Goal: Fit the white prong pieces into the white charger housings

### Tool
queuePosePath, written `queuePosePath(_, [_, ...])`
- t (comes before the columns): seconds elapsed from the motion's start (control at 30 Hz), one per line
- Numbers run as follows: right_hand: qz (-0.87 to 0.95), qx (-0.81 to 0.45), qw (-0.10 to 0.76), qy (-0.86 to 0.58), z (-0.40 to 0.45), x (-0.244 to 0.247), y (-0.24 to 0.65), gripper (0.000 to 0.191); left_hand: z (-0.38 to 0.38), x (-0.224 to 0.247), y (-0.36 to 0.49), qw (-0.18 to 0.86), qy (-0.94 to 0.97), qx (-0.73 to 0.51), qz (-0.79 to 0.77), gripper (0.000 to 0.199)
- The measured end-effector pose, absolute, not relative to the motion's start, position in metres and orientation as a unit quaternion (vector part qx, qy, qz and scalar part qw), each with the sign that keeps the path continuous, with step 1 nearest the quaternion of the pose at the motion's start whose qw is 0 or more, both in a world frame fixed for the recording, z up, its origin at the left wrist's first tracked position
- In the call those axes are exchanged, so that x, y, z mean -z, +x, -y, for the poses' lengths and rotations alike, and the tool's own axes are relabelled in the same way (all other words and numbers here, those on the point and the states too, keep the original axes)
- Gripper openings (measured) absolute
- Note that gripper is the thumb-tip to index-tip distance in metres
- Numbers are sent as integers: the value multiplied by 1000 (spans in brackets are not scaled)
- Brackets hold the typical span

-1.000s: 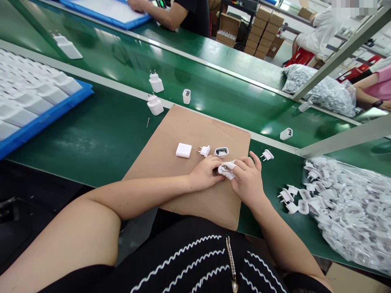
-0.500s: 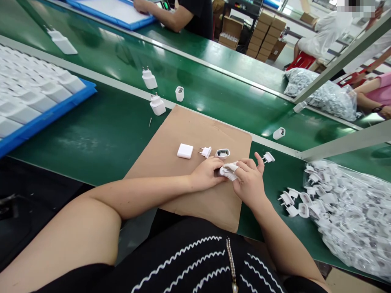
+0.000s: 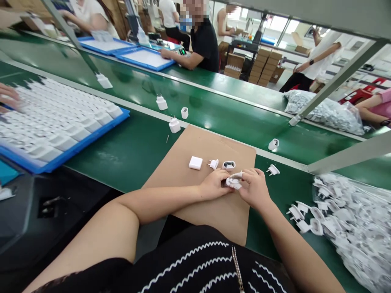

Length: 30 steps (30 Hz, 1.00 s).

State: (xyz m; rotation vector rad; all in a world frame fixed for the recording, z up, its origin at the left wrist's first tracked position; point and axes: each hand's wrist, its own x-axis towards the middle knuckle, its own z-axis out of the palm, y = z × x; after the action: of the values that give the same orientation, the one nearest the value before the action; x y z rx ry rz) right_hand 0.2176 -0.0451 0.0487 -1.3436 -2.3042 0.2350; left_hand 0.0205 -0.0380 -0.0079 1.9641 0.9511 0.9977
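Observation:
Over a brown cardboard sheet [image 3: 171, 171], my left hand [image 3: 214, 185] pinches a small white charger piece [image 3: 232, 183], its fingers partly hiding it. My right hand [image 3: 255, 188] closes on the same piece from the other side; white wrapping covers at least one of its fingers. Just beyond the hands lie an open white charger housing [image 3: 229, 165] showing its inside, a two-pin plug cap [image 3: 213, 163] and a white square block [image 3: 195, 162]. Another plug cap [image 3: 273, 169] rests right of the cardboard.
A blue tray [image 3: 88, 142] of white chargers stands at left, with another person's blurred hand [image 3: 9, 97] over it. A plastic bag [image 3: 360, 219] of plug caps lies at right. Several chargers, one a white charger [image 3: 174, 125], sit along the metal rail. Co-workers sit across the bench.
The camera view has tilted up and turned left, bringing more of the tray and co-workers in. My right fingers have curled in closer on the white piece. A person's hand has appeared over the tray.

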Motion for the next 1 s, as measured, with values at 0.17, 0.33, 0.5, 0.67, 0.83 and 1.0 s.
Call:
queuePosePath(0.17, [803,-120,327,-483,52,-20,215,10,43,4,20,373,751,-384,-385,41])
queuePosePath(0.33, [763,-171,431,-450,59,-19,220,37,43,-10,7,294,814,-344,-364,32])
queuePosePath(0.5, [654,13,433,-621,31,-31,257,55,-24,-47,-3,198,782,-377,-454,24])
queuePosePath(0.67, [534,80,225,-811,6,1,296,60,-135,-70,1,162,740,-267,-596,15])
queuePosePath(0.83, [623,45,215,-751,-5,22,319,48,-200,-57,1,160,681,-220,-680,26])
queuePosePath(1.0, [626,-29,330,-706,-10,17,320,49,-230,-75,-44,114,614,-214,-751,63])
